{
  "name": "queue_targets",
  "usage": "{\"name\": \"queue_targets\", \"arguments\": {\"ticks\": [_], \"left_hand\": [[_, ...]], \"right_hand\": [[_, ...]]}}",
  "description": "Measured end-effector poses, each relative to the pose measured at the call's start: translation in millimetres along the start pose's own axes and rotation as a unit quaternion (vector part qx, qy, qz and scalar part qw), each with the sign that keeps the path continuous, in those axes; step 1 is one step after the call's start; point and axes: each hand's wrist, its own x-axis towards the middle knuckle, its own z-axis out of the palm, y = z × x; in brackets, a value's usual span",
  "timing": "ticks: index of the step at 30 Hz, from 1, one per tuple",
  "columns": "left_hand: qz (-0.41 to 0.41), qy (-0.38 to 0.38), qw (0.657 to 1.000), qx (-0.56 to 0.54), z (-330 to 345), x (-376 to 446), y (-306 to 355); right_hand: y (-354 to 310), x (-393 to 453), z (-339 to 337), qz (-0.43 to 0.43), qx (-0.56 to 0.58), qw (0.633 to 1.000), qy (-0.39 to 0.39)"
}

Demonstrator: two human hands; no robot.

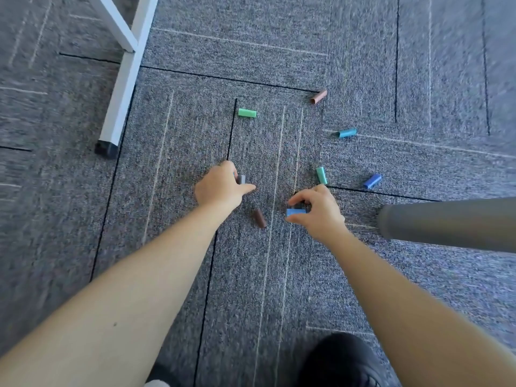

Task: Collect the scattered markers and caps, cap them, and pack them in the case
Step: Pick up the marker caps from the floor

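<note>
Marker caps lie scattered on the grey carpet. My left hand (220, 185) is closed around a grey cap (240, 179), with a hint of blue behind its fingers. My right hand (318, 209) pinches a light blue cap (295, 212) between thumb and fingers, just above the floor. A dark brown cap (260, 218) rests between my two hands. Farther off lie a green cap (247, 113), a tan brown cap (319, 96), a teal cap (347, 133), a mint cap (321, 175) and a dark blue cap (372, 181). No marker bodies or case are in view.
A white table leg (122, 88) with a black foot (106, 148) stands at the left. A thick grey tube (446, 223) comes in from the right edge near my right hand. A dark shoe (337, 361) is at the bottom.
</note>
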Motion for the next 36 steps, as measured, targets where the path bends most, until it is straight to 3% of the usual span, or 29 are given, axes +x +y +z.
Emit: {"name": "queue_targets", "arguments": {"ticks": [6,14,18,27,30,36], "left_hand": [[0.050,-0.042,0.997,-0.031,-4.5,-6.9,-6.6],[0.087,-0.207,0.964,-0.140,-18.0,-19.7,-12.7],[0.086,-0.265,0.936,-0.216,-24.7,-22.8,-10.7],[0.065,-0.266,0.940,-0.202,-11.4,-27.5,-2.1],[0.128,-0.246,0.955,-0.104,-7.2,-28.4,-0.1],[0.180,-0.264,0.948,0.011,1.0,-27.6,3.1]], "right_hand": [[4.6,4.9,3.4,-0.030,-0.035,0.999,0.016],[-13.4,3.8,-10.9,-0.032,0.155,0.987,0.019],[-13.2,3.1,-13.4,-0.038,0.172,0.984,-0.003],[0.8,-2.9,-14.2,0.026,0.183,0.983,0.001],[7.6,-3.6,-15.0,0.024,0.162,0.986,0.012],[11.5,-9.8,-15.4,0.023,0.130,0.991,0.006]]}}
